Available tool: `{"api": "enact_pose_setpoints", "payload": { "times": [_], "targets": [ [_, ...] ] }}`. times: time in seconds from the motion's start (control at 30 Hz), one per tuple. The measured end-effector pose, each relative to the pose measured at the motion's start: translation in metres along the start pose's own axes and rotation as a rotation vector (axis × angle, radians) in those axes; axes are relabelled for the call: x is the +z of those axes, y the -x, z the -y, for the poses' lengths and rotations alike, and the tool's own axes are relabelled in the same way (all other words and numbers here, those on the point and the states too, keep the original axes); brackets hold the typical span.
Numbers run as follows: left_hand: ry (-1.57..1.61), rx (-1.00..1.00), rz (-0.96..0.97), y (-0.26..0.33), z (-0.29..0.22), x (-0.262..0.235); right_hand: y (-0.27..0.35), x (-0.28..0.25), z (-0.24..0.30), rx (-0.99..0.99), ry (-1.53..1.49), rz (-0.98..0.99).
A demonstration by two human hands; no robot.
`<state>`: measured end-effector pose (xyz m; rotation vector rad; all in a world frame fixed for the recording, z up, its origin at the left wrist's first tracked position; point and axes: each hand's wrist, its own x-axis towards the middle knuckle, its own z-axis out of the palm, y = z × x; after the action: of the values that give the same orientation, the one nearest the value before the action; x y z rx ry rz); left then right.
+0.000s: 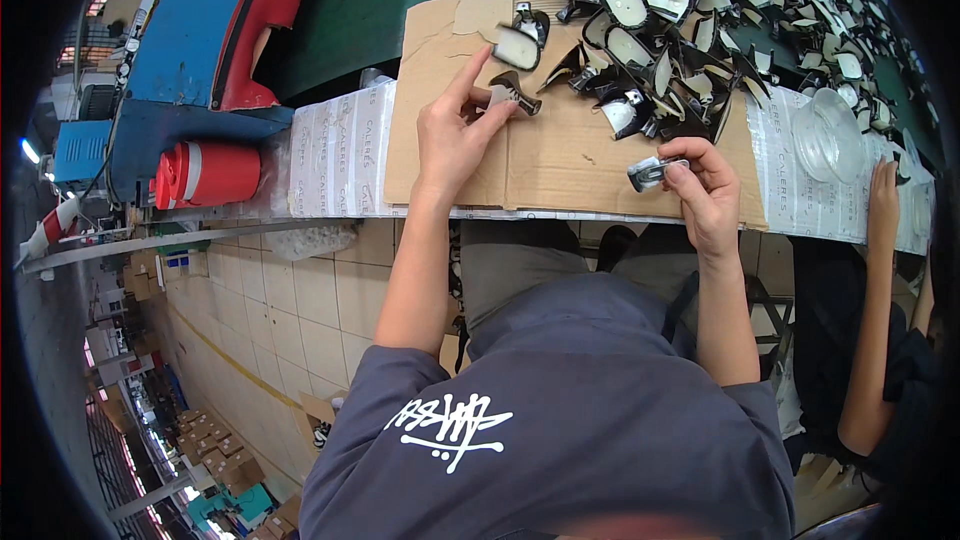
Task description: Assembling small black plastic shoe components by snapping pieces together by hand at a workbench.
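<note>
My left hand is over the cardboard sheet, index finger stretched forward. Its thumb and curled fingers pinch a small dark shoe heel with a pale patch. Just beyond that fingertip lies a black heel, its cream face turned up. Nearer the table's front edge, my right hand grips another black heel between thumb and fingers, its shiny side showing. Ahead of both hands, a loose heap of black heels with cream faces lies partly on the cardboard.
Many more heels cover the green table at the far right. A clear plastic container stands to the right, near a co-worker's hand. On the left are a red jug and a blue machine.
</note>
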<state>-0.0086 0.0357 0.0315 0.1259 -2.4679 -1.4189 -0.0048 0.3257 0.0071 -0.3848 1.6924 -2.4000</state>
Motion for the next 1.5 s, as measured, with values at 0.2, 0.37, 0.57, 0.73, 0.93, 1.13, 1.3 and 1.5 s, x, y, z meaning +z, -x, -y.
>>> {"api": "enact_pose_setpoints", "payload": {
  "times": [0.2,0.37,0.57,0.73,0.93,1.13,1.3,1.5],
  "targets": [
    [0.597,-0.209,-0.038,0.016,-0.009,-0.008,0.001,-0.002,0.000,0.022,-0.022,-0.006],
    [1.548,-0.738,0.048,0.039,-0.008,0.009,0.001,-0.002,-0.002,0.012,-0.061,-0.003],
    [1.808,-0.876,0.371,0.059,-0.038,0.027,0.002,0.004,0.004,0.021,-0.037,-0.019],
    [1.593,-0.801,0.453,0.065,-0.058,0.023,0.005,0.010,0.012,0.036,-0.110,-0.039],
    [1.161,-0.540,0.384,0.077,-0.064,0.023,0.011,0.038,0.035,-0.057,-0.047,-0.111],
    [1.122,-0.424,0.280,0.087,-0.062,0.027,0.013,0.056,0.050,-0.437,0.625,-0.100],
    [1.054,-0.339,0.279,0.088,-0.059,0.024,0.012,0.062,0.050,-0.565,0.787,-0.068],
    [1.070,-0.330,0.251,0.086,-0.052,0.021,0.020,0.065,0.054,-0.385,0.580,-0.022]
  ]
}}
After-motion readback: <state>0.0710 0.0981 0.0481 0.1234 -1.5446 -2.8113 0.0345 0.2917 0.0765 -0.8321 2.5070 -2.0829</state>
